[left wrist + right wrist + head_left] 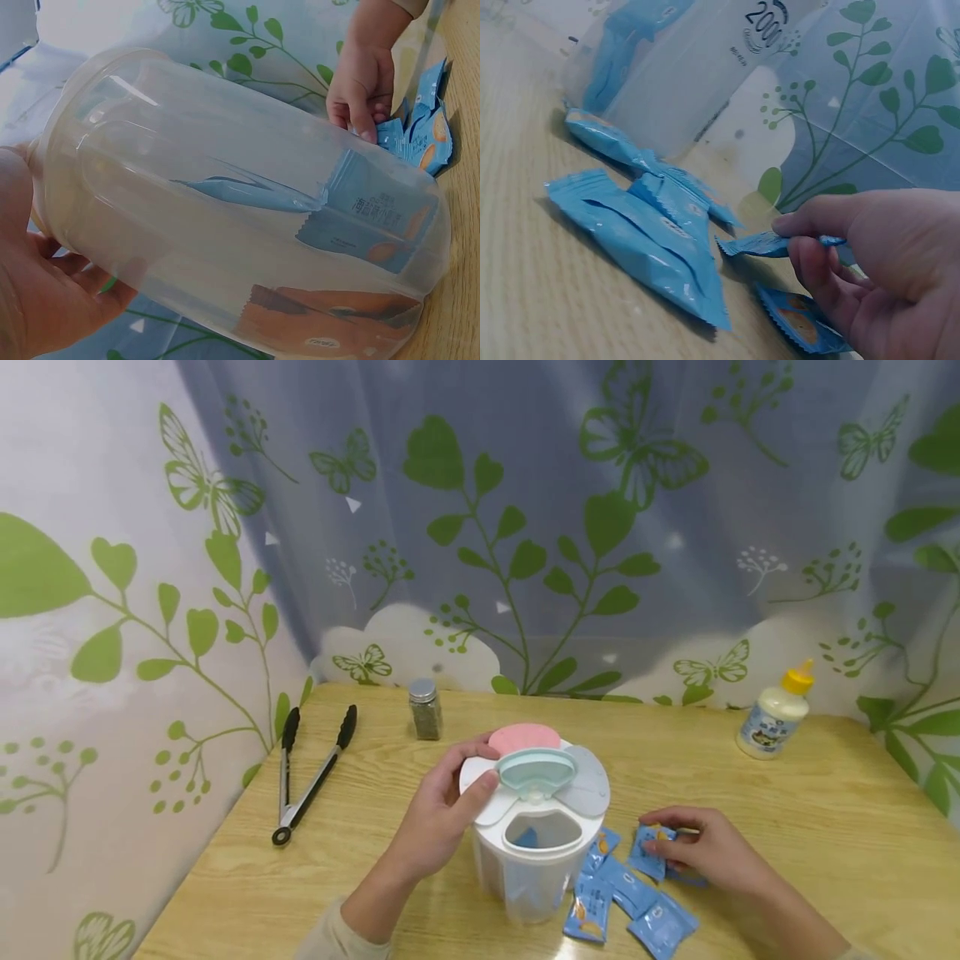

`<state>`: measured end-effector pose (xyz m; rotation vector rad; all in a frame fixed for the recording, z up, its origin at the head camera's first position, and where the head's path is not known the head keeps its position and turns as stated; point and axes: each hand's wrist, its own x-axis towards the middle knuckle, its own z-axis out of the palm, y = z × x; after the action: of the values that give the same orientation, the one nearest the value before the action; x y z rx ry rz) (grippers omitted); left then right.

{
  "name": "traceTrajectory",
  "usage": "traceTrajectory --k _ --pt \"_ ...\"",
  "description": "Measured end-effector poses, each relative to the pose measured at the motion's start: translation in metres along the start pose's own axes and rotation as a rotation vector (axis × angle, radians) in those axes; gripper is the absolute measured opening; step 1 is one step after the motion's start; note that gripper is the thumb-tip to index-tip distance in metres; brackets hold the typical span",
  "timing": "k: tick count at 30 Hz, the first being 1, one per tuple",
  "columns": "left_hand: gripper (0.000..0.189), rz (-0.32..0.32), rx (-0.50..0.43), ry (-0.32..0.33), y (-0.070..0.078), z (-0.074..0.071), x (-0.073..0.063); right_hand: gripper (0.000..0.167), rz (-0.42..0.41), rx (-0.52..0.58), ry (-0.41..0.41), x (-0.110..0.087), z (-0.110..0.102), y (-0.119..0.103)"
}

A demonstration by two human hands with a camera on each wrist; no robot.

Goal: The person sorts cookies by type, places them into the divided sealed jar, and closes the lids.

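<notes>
- one blue packet (649,852), in the lower right of the head frame, is pinched between the thumb and fingers of the right hand (712,847); whether it touches the tabletop i cannot tell.
- several more blue packets (588,906) lie in a loose heap at the lower right of the frame, some overlapping, between the right hand and the tub.
- a clear plastic tub (536,889) stands upright at the lower centre, just left of the heap.
- its round white lid (495,812) bears a pink flap (525,739) and a grey flap (588,777), both lying flat, and a pale green flap (536,770) tipped up, with an opening in front of it.
- the left hand (442,810) grasps the tub at the lid's edge, thumb on top.
- inside the tub, the left wrist view shows blue packets and an orange-brown packet (322,322) at the lower right.
- metal tongs (315,787) lie spread at centre left on the tabletop (217,885).
- a small jar (426,714) stands near the tabletop's back edge, left of centre; a yellow-capped bottle (772,718) stands at the right.
- a leaf-print cloth (300,552) hangs behind, across the upper frame.
</notes>
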<state>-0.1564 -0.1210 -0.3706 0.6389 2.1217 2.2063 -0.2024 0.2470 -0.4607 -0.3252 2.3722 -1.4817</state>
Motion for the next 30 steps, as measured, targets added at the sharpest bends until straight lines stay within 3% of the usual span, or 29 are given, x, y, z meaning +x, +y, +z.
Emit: traceTrajectory --k 12,16,19,22,30 --pt "0.029 -0.009 -0.006 0.009 0.0 0.001 -0.001 0.045 0.003 0.104 -0.039 -0.003 -0.008 -0.004" --pt "0.03 -0.02 0.004 0.006 0.0 0.002 -0.001 0.031 0.018 0.201 -0.048 -0.006 -0.01 -0.005" --pt "0.03 -0.017 0.013 0.009 0.0 0.002 0.0 0.023 -0.008 0.297 -0.074 -0.008 -0.012 -0.006" --pt "0.03 -0.014 0.013 0.01 0.0 0.002 0.0 0.028 -0.049 0.368 -0.111 -0.008 -0.013 -0.008" --pt "0.029 -0.014 0.02 0.013 0.001 0.001 0.0 0.033 -0.123 0.427 -0.168 -0.009 -0.015 -0.021"
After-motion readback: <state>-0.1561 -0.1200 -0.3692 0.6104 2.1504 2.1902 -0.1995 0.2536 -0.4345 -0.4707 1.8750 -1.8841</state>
